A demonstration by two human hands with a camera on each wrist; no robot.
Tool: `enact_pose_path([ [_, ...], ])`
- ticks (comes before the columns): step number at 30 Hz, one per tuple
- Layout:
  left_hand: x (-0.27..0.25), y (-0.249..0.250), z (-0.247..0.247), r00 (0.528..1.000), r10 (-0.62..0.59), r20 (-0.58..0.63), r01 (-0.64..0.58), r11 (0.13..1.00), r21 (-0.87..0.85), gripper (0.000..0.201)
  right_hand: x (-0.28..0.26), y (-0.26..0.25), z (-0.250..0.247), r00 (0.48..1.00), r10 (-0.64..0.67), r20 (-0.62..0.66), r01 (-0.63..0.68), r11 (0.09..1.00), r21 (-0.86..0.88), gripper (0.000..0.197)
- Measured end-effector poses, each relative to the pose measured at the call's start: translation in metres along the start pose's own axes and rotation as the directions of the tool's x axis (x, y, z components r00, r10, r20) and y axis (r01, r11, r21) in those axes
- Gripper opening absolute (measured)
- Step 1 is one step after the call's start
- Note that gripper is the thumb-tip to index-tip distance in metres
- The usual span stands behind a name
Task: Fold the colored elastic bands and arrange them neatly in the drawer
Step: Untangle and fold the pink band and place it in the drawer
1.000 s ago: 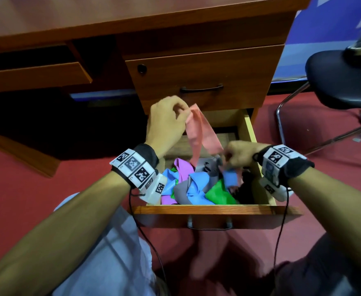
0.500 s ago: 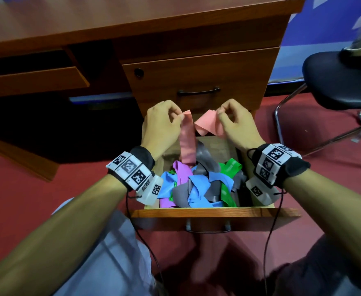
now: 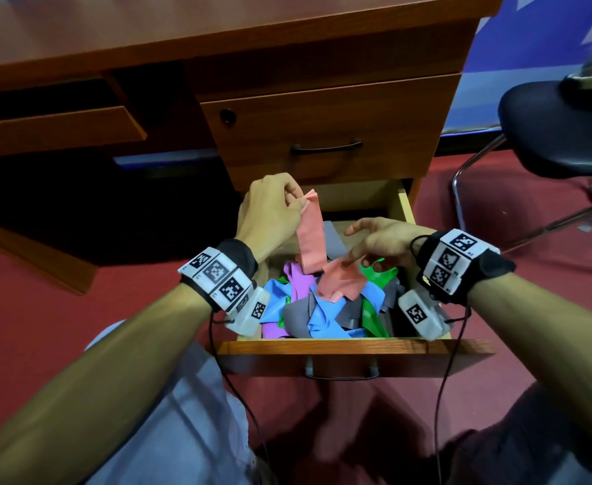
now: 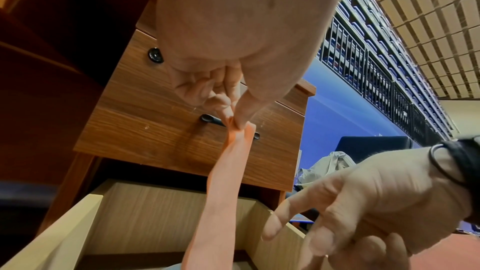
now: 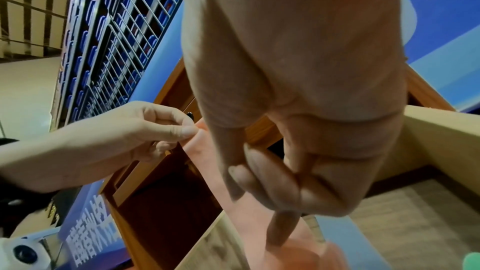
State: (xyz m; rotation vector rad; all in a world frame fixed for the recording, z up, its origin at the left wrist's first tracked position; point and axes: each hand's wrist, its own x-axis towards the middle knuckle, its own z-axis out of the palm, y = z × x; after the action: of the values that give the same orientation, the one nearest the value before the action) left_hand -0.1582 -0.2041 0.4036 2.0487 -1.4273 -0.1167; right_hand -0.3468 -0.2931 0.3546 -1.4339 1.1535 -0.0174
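Note:
The lower drawer [image 3: 354, 346] is pulled out, holding a loose pile of elastic bands: blue [image 3: 322, 320], purple [image 3: 299, 278], green [image 3: 375, 274] and grey [image 3: 298, 313]. My left hand [image 3: 299, 201] pinches the top end of a salmon-pink band [image 3: 312, 236] between thumb and finger, above the drawer's back; the left wrist view shows that pinch [image 4: 233, 124]. The pink band hangs down, and its lower part lies crumpled on the pile. My right hand [image 3: 354, 246] hovers over the pile with relaxed fingers, its index fingertip [image 5: 279, 233] touching the band's lower part.
A shut upper drawer with a black handle [image 3: 326, 147] stands just behind my left hand. At the right there is a black chair [image 3: 560, 131] with metal legs on the red carpet. My knees are below the drawer front.
Half a second ago both hands pinched the pink band up high. The right hand has let go and dropped toward the pile; the freed end fell onto the bands. The left hand kept its pinch.

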Motion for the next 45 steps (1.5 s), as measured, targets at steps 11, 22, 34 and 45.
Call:
enact_pose_path([
  [11, -0.001, 0.002, -0.002, 1.0, 0.015, -0.003, -0.015, 1.0, 0.005, 0.014, 0.005, 0.009, 0.007, 0.947, -0.321, 0.017, 0.259, 0.728, -0.635, 0.017],
  [22, 0.0, -0.001, -0.001, 1.0, 0.018, 0.013, -0.018, 1.0, 0.02, 0.015, 0.019, 0.018, 0.019, 0.985, -0.051, 0.162, 0.169, 0.391, -0.905, 0.063],
  [34, 0.001, 0.0, -0.008, 0.999, -0.012, -0.03, 0.012, 1.0, -0.004, 0.012, -0.005, -0.015, 0.007, 0.934, -0.355, -0.044, 0.347, 0.929, -0.131, 0.02],
  [45, 0.004, -0.004, -0.012, 0.997, -0.036, -0.061, 0.035, 0.999, -0.019, 0.013, -0.014, -0.019, 0.001, 0.929, -0.279, 0.245, 0.188, 0.921, 0.34, 0.024],
])
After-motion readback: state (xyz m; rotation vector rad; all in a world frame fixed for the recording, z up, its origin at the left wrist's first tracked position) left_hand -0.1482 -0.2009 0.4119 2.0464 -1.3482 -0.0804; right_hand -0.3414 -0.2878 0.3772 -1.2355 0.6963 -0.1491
